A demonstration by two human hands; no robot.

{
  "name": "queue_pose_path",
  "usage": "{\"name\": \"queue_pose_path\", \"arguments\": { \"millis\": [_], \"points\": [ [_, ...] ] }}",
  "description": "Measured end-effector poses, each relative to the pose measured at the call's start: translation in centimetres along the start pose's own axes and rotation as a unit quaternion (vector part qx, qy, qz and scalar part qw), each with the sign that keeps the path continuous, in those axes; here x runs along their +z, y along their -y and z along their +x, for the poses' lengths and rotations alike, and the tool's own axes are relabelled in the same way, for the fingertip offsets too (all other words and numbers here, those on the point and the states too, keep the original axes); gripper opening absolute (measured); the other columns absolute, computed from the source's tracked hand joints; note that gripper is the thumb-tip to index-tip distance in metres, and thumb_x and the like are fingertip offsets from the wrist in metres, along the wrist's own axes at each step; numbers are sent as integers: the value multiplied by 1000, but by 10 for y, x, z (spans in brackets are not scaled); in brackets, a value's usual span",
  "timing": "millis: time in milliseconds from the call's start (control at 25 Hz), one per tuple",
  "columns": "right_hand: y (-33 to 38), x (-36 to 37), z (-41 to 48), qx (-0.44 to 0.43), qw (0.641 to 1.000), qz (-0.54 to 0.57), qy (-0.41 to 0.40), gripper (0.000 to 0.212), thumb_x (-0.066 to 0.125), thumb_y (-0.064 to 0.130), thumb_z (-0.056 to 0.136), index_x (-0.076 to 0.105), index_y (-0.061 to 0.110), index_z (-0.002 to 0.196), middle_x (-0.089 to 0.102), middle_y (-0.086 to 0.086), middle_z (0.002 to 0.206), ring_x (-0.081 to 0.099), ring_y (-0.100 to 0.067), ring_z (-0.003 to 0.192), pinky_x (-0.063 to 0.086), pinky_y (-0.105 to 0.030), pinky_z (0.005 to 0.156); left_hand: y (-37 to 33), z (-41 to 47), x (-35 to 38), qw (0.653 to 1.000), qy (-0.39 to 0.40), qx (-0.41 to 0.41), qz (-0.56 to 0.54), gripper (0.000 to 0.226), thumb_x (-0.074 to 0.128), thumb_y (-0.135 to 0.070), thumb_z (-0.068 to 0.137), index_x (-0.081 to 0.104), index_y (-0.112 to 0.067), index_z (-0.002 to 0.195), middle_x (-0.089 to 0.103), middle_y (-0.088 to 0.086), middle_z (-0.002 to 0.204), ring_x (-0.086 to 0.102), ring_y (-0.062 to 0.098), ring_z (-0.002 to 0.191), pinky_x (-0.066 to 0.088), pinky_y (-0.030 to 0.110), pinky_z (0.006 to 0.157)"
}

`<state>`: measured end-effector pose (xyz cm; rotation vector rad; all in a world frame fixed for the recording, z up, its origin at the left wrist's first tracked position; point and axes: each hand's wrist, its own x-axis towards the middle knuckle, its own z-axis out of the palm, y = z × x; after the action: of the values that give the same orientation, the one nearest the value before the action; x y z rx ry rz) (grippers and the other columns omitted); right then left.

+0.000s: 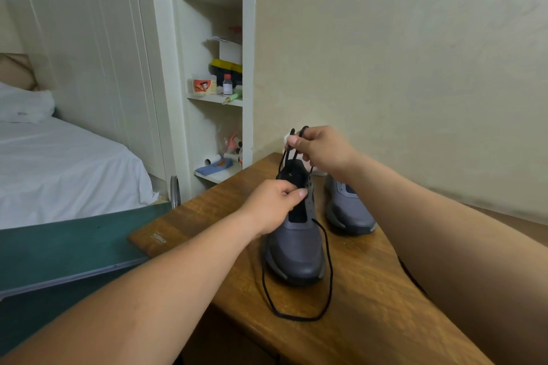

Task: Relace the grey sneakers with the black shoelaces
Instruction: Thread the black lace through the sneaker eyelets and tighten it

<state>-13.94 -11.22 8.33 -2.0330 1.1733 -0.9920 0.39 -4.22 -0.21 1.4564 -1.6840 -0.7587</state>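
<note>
Two grey sneakers stand on a wooden table. The nearer sneaker points its toe toward me, and its black tongue shows between the eyelet rows. My left hand grips the left side of its upper at the eyelets. My right hand pinches the black shoelace above the shoe's collar, and strands run down from it to the shoe. A long loop of the same lace lies on the table in front of the toe. The second sneaker stands to the right, partly hidden behind my right forearm.
A green board adjoins the table's left edge. Beyond it is a bed with white sheets. A white shelf unit with small bottles and boxes stands behind the table's far left corner. A beige wall runs along the right.
</note>
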Motion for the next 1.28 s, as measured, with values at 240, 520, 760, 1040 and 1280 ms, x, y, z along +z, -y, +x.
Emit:
{"name": "queue_pose_path", "arguments": {
  "millis": [240, 520, 760, 1040, 1280],
  "points": [
    [12, -14, 1, 28, 999, -23, 28, 33, 54, 38, 109, 72, 11, 102, 68, -6, 90, 58, -20, 75, 53, -31, 70, 4, 3, -1, 1000, 3, -2, -28, 23, 63, -36, 105, 77, -18, 101, 69, -3, 80, 59, 7, 68, 49, 29, 72],
    [-44, -1, -50, 133, 981, 23, 136, 14, 57, 13, 101, 68, 6, 96, 62, -8, 82, 60, -20, 73, 52, -30, 63, 4, 6, -4, 998, 21, 2, -53, 19, 59, -21, 108, 71, -6, 107, 67, 0, 78, 57, 12, 67, 50, 30, 70],
    [-55, 15, -69, 74, 986, 3, 151, 12, 76, 23, 96, 83, 14, 100, 77, -4, 90, 63, -8, 79, 51, -20, 66, -6, 7, -11, 996, 12, 66, 61, 12, 64, -22, 105, 68, -13, 99, 70, -3, 73, 59, 6, 61, 50, 25, 66],
    [-57, 27, -73, 101, 989, 53, 94, 26, 78, 27, 94, 77, 15, 72, 54, -5, 70, 44, -13, 61, 41, -21, 53, -4, 5, -16, 990, -34, 113, 73, 7, 75, -24, 98, 81, -21, 96, 74, -5, 79, 63, 3, 70, 53, 27, 72],
    [-58, 31, -75, 66, 993, 62, 82, 19, 77, 27, 95, 82, 10, 87, 69, 5, 68, 59, -5, 63, 48, -19, 62, 7, 14, -13, 990, -35, 136, 22, 16, 72, -24, 100, 83, -23, 112, 78, -15, 115, 68, -4, 113, 53, 28, 106]
  ]
}}
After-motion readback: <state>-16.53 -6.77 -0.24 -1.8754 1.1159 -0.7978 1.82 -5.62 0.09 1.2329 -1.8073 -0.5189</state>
